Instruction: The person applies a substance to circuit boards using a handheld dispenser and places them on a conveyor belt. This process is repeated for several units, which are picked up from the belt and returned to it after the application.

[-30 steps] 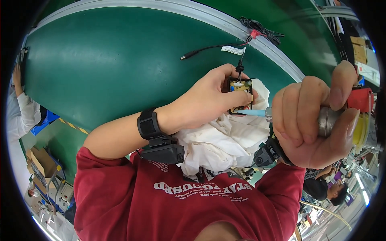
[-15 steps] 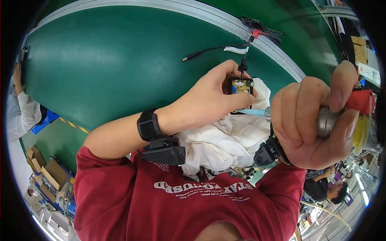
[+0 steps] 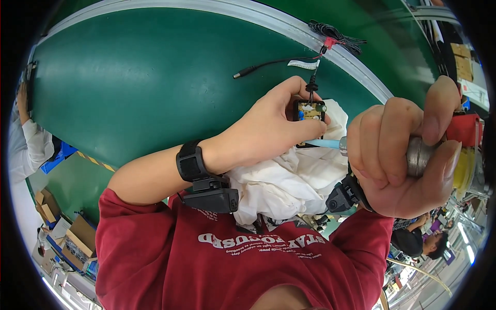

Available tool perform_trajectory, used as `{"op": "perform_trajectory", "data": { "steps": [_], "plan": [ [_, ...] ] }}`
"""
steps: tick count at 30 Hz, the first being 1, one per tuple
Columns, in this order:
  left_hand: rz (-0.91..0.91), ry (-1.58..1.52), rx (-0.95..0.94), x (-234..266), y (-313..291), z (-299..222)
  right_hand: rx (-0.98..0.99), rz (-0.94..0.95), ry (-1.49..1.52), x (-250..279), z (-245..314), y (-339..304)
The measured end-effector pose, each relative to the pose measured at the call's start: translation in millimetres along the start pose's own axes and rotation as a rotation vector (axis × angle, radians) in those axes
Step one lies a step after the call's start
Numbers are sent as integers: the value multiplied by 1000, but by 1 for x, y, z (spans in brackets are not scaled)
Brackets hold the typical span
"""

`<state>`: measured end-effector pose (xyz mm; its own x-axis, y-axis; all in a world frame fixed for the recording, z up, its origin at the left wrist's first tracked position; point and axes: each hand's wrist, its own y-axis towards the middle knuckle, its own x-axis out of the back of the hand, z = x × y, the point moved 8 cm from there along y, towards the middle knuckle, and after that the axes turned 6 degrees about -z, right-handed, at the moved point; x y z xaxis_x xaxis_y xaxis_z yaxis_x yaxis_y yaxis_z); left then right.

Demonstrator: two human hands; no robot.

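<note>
My left hand [image 3: 271, 119] is closed around a small open black casing with a circuit board [image 3: 312, 109] inside, a blue and a green component showing. A black cable [image 3: 312, 85] with a strain relief and a white tag leaves the casing's far end. Raised on the right, my right hand [image 3: 400, 152] grips a tool with a rounded metal body [image 3: 416, 156]; its exact kind is unclear. The tool's light blue tip [image 3: 325, 143] reaches the casing's near edge beside my left thumb; whether it touches the board I cannot tell.
Under my hands lies crumpled white cloth [image 3: 289, 181] on the green table [image 3: 144, 77]. A cable with a barrel plug [image 3: 245, 73] and a coiled black cable [image 3: 338, 39] lie by the metal rail [image 3: 248, 10]. Cardboard boxes [image 3: 80, 235] stand at left; other people work at both sides.
My hands, the casing and the tool are almost unmoved. At the lower left, the cardboard boxes have shifted toward the bottom of the picture, and another box shows behind them.
</note>
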<state>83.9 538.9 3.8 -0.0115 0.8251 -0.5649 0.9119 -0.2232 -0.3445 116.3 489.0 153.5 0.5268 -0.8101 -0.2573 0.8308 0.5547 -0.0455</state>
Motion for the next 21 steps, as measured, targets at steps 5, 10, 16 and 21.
{"op": "perform_trajectory", "data": {
  "steps": [5, 10, 16, 21],
  "plan": [
    [53, -22, 89, 0, -1, 1, -5, -25, -28, -1, 1, 2],
    [43, -58, 87, 0, -1, 2, 5, -47, -47, 5, -3, 2],
    [23, -16, 106, -8, 0, -2, 165, 75, 73, 23, -4, -4],
    [17, 4, 147, -8, -2, -3, 213, 80, 112, 21, 0, -5]
  ]
}}
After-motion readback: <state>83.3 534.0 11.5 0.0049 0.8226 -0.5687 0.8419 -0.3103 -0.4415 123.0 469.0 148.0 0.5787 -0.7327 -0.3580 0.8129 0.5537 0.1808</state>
